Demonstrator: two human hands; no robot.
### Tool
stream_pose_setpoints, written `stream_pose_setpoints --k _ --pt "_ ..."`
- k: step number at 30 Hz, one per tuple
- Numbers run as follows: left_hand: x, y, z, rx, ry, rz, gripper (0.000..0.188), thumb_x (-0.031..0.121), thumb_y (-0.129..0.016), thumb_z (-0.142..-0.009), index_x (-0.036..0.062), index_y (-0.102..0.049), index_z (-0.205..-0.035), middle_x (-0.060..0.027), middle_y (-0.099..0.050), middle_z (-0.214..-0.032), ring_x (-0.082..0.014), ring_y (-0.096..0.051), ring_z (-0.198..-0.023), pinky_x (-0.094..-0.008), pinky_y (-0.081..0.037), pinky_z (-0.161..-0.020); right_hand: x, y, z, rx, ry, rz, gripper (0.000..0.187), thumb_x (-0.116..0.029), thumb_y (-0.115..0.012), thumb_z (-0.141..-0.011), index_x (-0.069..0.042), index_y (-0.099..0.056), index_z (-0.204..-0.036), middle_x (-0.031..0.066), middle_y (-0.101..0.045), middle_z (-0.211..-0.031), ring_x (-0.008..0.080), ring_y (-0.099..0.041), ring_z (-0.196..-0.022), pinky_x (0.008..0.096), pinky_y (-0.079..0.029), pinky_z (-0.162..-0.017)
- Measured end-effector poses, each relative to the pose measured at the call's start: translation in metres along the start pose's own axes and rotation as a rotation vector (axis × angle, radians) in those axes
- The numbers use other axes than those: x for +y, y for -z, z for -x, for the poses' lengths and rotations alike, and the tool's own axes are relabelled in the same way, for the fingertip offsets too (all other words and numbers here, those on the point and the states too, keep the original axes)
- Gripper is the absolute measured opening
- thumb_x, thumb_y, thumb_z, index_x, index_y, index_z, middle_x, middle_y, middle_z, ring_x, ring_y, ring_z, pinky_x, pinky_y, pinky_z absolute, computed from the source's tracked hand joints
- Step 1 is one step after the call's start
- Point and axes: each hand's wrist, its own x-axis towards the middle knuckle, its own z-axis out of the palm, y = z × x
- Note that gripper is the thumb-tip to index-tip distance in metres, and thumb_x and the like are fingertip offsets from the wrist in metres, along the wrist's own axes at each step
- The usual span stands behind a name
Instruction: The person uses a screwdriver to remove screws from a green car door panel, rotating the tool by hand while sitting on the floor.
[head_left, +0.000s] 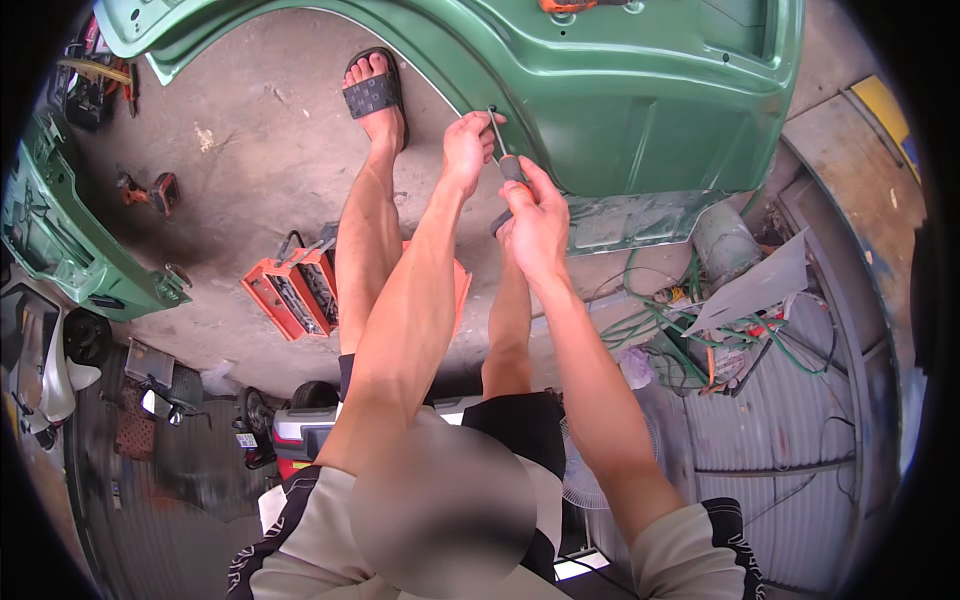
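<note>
My right hand [538, 225] is wrapped round the orange and dark handle of a screwdriver [513, 172]. Its thin shaft points up and away from me, and the tip meets a small dark spot on the rim of a green car body panel [640, 130]. Close to that tip, my left hand [468, 150] is closed, with thumb and forefinger at the shaft beside the curved wheel-arch edge. Whether those fingers pinch the shaft or some small part cannot be made out.
An open orange toolbox [300, 290] stands by my left leg. A cordless drill [150, 192] lies on the concrete floor near another green panel [75, 240]. To the right are tangled green hoses [640, 310] and a grey sheet [755, 285]. An orange tool [570, 5] rests on the panel.
</note>
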Motion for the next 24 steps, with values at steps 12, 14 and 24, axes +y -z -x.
stream_pose_setpoints --k 12,14,24 --pt "-0.006 -0.006 0.003 -0.015 -0.051 -0.05 0.023 0.019 -0.061 -0.098 -0.0009 -0.063 -0.109 0.0089 -0.04 -0.067 -0.0037 -0.033 -0.056 -0.0229 -0.028 -0.052 -0.002 0.01 -0.005 0.02 0.072 0.079 0.045 -0.01 -0.061 -0.091 0.004 -0.06 -0.134 0.0106 -0.071 -0.101 0.0137 -0.065 -0.089 0.0276 -0.05 -0.08" --pt "-0.005 -0.002 0.004 -0.016 -0.045 -0.049 0.024 0.02 -0.06 -0.098 -0.0011 -0.063 -0.109 0.0089 -0.04 -0.067 -0.0037 -0.033 -0.056 -0.023 -0.028 -0.052 -0.012 0.011 -0.004 0.01 0.066 0.13 0.045 -0.011 -0.062 -0.09 0.003 -0.061 -0.132 0.0116 -0.072 -0.103 0.0155 -0.066 -0.092 0.0285 -0.05 -0.083" --pt "-0.004 -0.004 0.003 -0.033 -0.002 0.027 0.021 0.021 -0.058 -0.099 0.0024 -0.067 -0.102 0.0082 -0.045 -0.068 -0.0036 -0.036 -0.054 -0.0227 -0.029 -0.049 -0.055 0.02 -0.022 0.008 0.119 0.491 0.039 -0.017 -0.066 -0.087 0.003 -0.066 -0.121 0.0146 -0.072 -0.098 0.0228 -0.068 -0.077 0.032 -0.055 -0.073"
